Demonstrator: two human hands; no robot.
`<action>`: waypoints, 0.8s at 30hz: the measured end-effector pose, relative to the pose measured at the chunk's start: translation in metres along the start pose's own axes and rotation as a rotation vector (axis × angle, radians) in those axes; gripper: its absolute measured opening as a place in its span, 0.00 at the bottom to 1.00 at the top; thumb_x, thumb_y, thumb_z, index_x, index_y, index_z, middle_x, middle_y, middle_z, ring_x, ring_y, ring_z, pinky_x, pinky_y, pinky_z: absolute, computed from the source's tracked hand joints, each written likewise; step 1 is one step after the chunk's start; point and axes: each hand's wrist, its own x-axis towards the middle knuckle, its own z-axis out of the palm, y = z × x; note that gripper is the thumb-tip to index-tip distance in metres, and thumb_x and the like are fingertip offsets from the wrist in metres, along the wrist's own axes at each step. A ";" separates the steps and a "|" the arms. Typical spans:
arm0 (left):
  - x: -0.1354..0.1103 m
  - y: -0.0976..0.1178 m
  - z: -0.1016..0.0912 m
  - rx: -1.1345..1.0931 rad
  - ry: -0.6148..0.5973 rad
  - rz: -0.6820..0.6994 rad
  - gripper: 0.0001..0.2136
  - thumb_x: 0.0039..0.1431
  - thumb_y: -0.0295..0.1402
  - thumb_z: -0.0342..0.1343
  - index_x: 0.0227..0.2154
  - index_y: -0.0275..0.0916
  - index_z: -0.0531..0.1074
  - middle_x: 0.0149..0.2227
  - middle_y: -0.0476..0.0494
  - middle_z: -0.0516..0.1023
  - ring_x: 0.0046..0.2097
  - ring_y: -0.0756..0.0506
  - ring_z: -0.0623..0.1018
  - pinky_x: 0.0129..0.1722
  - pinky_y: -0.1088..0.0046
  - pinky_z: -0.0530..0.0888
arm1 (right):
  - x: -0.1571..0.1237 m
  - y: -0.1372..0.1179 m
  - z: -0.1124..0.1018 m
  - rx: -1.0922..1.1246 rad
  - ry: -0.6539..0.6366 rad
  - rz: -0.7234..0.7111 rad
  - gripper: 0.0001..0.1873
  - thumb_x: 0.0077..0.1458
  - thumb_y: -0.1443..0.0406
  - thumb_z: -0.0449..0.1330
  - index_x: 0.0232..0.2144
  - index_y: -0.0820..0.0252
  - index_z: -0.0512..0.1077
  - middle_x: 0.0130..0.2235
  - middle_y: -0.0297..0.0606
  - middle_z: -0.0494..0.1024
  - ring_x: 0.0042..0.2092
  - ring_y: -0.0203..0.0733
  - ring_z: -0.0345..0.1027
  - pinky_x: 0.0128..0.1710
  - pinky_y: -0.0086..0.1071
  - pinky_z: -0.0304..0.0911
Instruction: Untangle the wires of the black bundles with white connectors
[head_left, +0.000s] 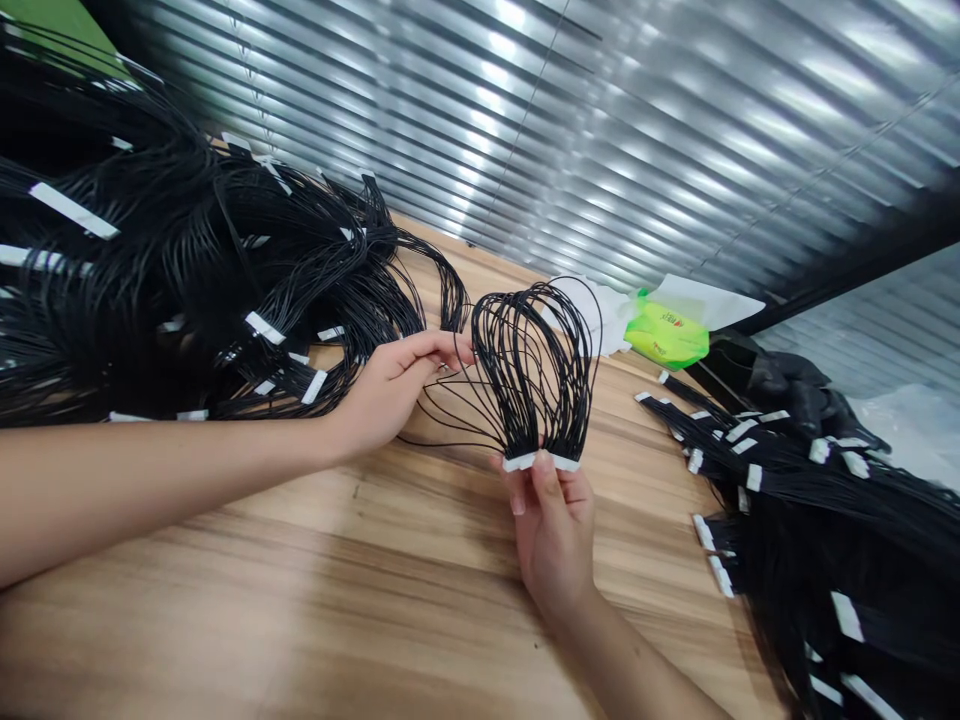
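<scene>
In my right hand (555, 530) is a black wire harness (536, 370), gripped by its white connectors (520, 463) between thumb and fingers. Its many thin wires rise from the connectors and loop over above the hand. My left hand (401, 380) is just left of these loops, its fingers closed around a few of the loose black wires. Part of its grip is hidden behind the fingers. Some stray wires run from near the left fingertips down to the connector end.
A large heap of black wires (172, 270) with white connectors covers the left of the wooden table (360, 600). Another pile of harnesses (847, 530) lies at the right. A green tissue pack (667, 335) is at the back, before a corrugated metal wall (480, 110).
</scene>
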 end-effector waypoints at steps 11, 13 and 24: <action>-0.007 0.002 0.005 -0.002 -0.031 0.082 0.18 0.53 0.35 0.64 0.46 0.40 0.70 0.50 0.43 0.74 0.50 0.44 0.75 0.53 0.66 0.72 | -0.008 0.011 -0.013 -0.089 -0.180 0.007 0.09 0.55 0.58 0.62 0.30 0.57 0.75 0.19 0.27 0.67 0.20 0.31 0.54 0.22 0.30 0.54; -0.008 0.002 0.005 -0.051 -0.014 0.087 0.20 0.52 0.36 0.64 0.48 0.42 0.67 0.48 0.43 0.75 0.49 0.44 0.76 0.54 0.65 0.72 | -0.008 0.012 -0.013 -0.090 -0.186 0.006 0.09 0.56 0.58 0.62 0.31 0.57 0.75 0.19 0.27 0.67 0.20 0.31 0.55 0.22 0.30 0.54; -0.006 -0.001 0.001 -0.001 -0.057 0.073 0.14 0.61 0.41 0.54 0.42 0.38 0.75 0.39 0.44 0.79 0.40 0.46 0.78 0.45 0.69 0.75 | -0.005 0.009 -0.008 -0.064 -0.205 0.059 0.10 0.53 0.57 0.64 0.29 0.57 0.75 0.19 0.27 0.68 0.20 0.31 0.56 0.22 0.29 0.54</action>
